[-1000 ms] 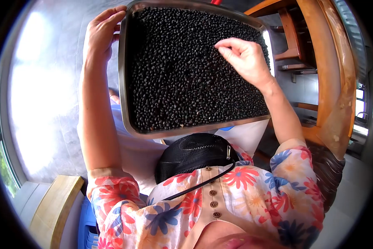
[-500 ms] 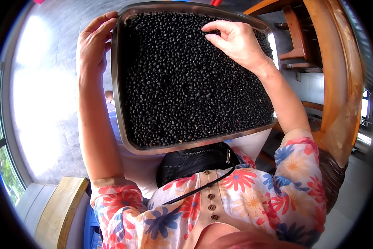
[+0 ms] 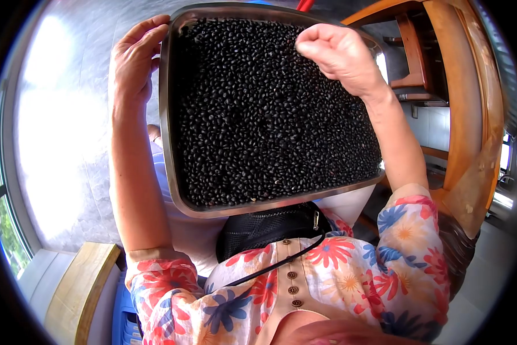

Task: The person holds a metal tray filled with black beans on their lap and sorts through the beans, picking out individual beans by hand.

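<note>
A metal tray (image 3: 170,155) with rounded corners sits above my lap, filled with a layer of shiny black beans (image 3: 252,126). A few pale specks show among the beans near the front rim. My left hand (image 3: 136,57) grips the tray at its far left corner, fingertips on the rim and thumb partly hidden behind it. Over the far right part of the beans is my right hand (image 3: 344,60), its thumb and forefinger pressed together. Whatever is in that pinch, if anything, is too small to make out.
A black mesh bag (image 3: 264,230) lies on my lap, close under the tray. Wooden furniture (image 3: 465,86) stands along the right side. At lower left are a wooden board edge (image 3: 83,287) and a blue plastic object (image 3: 126,313). A window (image 3: 11,236) is at far left.
My right hand has moved slightly right, and its thumb and forefinger have closed from a small gap into a pinch. My left hand keeps its grip on the tray.
</note>
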The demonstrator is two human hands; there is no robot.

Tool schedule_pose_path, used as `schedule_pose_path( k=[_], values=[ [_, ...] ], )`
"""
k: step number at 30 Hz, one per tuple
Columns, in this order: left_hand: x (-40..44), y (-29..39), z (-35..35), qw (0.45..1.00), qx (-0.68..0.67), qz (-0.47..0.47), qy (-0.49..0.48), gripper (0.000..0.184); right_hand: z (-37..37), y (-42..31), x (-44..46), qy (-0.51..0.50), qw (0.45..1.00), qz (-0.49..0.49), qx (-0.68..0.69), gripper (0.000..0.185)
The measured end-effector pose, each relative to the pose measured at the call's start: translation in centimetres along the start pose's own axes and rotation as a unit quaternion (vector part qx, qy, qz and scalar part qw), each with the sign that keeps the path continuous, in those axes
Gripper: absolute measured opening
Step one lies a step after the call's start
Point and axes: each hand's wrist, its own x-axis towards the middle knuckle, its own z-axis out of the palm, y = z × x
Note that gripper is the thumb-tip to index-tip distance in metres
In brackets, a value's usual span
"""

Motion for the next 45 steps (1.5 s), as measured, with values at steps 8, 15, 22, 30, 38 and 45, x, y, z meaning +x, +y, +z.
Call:
schedule_pose_path(
  k=[8, 15, 22, 30, 38, 45],
  values=[
    [0.0, -0.2, 0.0, 1.0, -0.013, 0.001, -0.004, 0.022, -2.8, 1.1, 0.3, -0.234, 0.822, -0.038, 0.517, 0.019],
    [0.1, -0.1, -0.1, 1.0, -0.014, 0.006, -0.004, 0.023, -1.8, 0.5, 3.5, -0.18, 0.852, -0.007, 0.492, 0.02],
    [-0.3, 0.4, -0.3, 1.0, -0.008, 0.016, -0.004, 0.024, 1.2, -1.3, 4.4, 0.027, 0.998, 0.043, 0.029, 0.012],
    [-0.4, 0.5, -0.1, 1.0, -0.011, 0.014, 0.007, 0.023, 1.4, 0.9, 6.2, 0.065, 0.916, -0.136, -0.371, 0.019],
    [0.0, 0.0, -0.8, 1.0, 0.005, 0.007, -0.011, 0.026, 1.3, 1.3, 7.0, 0.033, 0.929, -0.129, -0.346, 0.014],
    [0.1, -0.4, -1.0, 1.0, 0.001, 0.002, -0.005, 0.026, -1.8, -0.2, 5.2, -0.131, 0.89, 0.043, 0.434, 0.018]
  ],
)
